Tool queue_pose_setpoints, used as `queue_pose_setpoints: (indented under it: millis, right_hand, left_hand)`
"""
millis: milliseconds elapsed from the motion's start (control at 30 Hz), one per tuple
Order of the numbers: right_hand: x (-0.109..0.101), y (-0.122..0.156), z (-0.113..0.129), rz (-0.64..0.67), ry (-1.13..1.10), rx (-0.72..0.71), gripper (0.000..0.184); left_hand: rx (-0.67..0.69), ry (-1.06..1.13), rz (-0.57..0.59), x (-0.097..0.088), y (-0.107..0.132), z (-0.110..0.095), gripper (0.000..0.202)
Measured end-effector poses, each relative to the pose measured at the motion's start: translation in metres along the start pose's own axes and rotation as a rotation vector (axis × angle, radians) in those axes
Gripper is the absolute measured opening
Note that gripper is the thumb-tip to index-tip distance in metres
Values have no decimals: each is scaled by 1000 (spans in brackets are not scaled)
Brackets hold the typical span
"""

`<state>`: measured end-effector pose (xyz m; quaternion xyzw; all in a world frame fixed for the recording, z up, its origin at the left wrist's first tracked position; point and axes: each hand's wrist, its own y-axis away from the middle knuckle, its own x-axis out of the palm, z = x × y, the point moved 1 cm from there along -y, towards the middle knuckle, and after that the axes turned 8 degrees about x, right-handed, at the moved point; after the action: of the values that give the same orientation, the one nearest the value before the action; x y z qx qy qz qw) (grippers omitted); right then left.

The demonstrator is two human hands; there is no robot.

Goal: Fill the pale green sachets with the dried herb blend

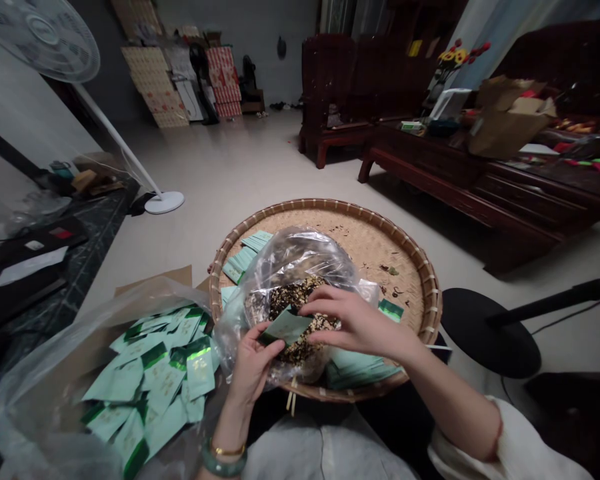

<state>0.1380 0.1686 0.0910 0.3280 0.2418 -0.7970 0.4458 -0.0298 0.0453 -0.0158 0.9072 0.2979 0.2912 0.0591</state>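
Observation:
My left hand [257, 360] pinches a small pale green packet [287, 326] between thumb and fingers, tilted over an open clear plastic bag [310, 250]. Inside that bag lies a loose dark and pale yellow dried mix [300, 291]. My right hand [347, 320] hovers over the mix at the packet's right end, thumb and fingers apart. Its fingertips are close to the packet's upper edge; whether they touch it I cannot tell. The bag rests in a round woven bamboo tray [400, 267]. Flat green packets [363, 369] lie under my right forearm, and more [240, 264] at the tray's left.
Left of the tray, a large clear bag [40, 373] holds many green packets [153, 377]. Two sticks [291, 400] poke out at the tray's near edge. A white standing fan [164, 202], a black round base [490, 330] and a dark wooden table [445, 173] stand around.

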Motion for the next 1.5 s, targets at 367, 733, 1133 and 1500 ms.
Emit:
queue_pose_setpoints:
  millis: [367,733,1133,1500]
  right_hand:
    - [21,-16,-13,120,-107,154,17]
    - [39,-22,-46,-48,-852,444,41]
    - [63,-18,-49,-127,-1041,594,43]
    - [68,-17,-51,-429,-1239,490,46]
  left_hand:
    - [102,-283,13,12,-5,-8,33]
    - [-17,-419,257,23,1,0,36]
    - [123,-581,116,25,0,1,24]
    - [77,-575,61,20,0,7,22]
